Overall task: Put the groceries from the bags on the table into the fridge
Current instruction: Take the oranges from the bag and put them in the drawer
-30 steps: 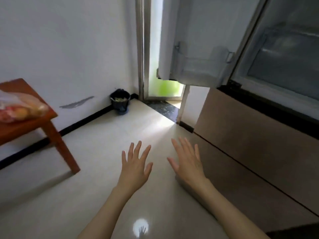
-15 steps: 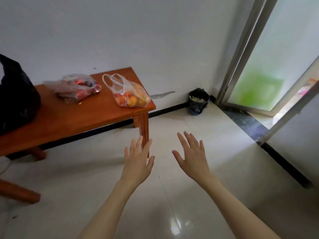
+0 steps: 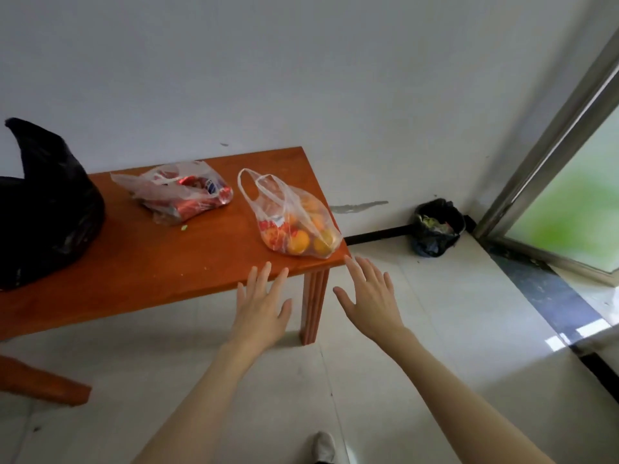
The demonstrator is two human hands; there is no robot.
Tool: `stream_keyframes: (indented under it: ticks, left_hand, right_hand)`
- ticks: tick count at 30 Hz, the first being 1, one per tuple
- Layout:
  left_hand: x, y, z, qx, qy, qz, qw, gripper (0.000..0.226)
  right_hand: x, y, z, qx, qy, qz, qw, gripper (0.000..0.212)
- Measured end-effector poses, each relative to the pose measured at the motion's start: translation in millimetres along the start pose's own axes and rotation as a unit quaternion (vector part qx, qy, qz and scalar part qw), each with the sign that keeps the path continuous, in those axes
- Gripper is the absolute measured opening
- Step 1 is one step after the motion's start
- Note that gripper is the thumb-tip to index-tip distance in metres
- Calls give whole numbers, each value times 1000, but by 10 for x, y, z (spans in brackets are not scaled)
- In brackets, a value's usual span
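Both hands are released, fingers straight and spread, grasping nothing. The left hand (image 3: pixel 260 306) hovers at the counter's (image 3: pixel 140 262) front edge near its right corner. The right hand (image 3: pixel 370 298) hovers just beyond that corner, over the floor (image 3: pixel 435 329). A clear bag of oranges (image 3: pixel 294 222) lies at the right front corner. A second clear bag of red packets (image 3: pixel 182 195) lies near the back edge. A black bag (image 3: pixel 47 209) sits at the left end. A small bin (image 3: pixel 435 227) stands in the room corner.
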State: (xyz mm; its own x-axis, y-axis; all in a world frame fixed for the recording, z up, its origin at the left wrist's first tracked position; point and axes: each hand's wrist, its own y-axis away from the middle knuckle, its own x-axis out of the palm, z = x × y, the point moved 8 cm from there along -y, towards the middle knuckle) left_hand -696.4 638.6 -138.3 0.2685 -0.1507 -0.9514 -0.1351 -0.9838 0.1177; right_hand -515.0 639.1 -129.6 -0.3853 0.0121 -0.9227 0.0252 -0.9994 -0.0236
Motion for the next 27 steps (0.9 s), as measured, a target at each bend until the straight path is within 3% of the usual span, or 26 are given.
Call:
stream_keyframes:
  ticks: [4, 8, 16, 22, 25, 27]
  left_hand:
    - [-326, -605, 139, 23, 27, -51, 998, 58]
    - [-331, -1115, 414, 10, 14, -44, 999, 57]
    - [-216, -2283, 1089, 21, 51, 9, 998, 59]
    - [-315, -3075, 1486, 21, 128, -14, 991, 67]
    - [-264, -3408, 1577, -47, 272, -2, 961, 84]
    - [-45, -3598, 1671, -151, 413, 60, 896, 103]
  right_hand:
    - [-95, -697, 197, -30, -13, -9, 999, 61]
    - [44, -1292, 361, -30, -14, 12, 999, 57]
    - [532, -2403, 625, 64, -91, 13, 994, 67]
    - [884, -2927, 759, 142, -78, 17, 987, 90]
    - [1043, -2967, 657, 169, -128, 48, 976, 85]
    - [1063, -2938, 584, 177, -172, 56, 968, 73]
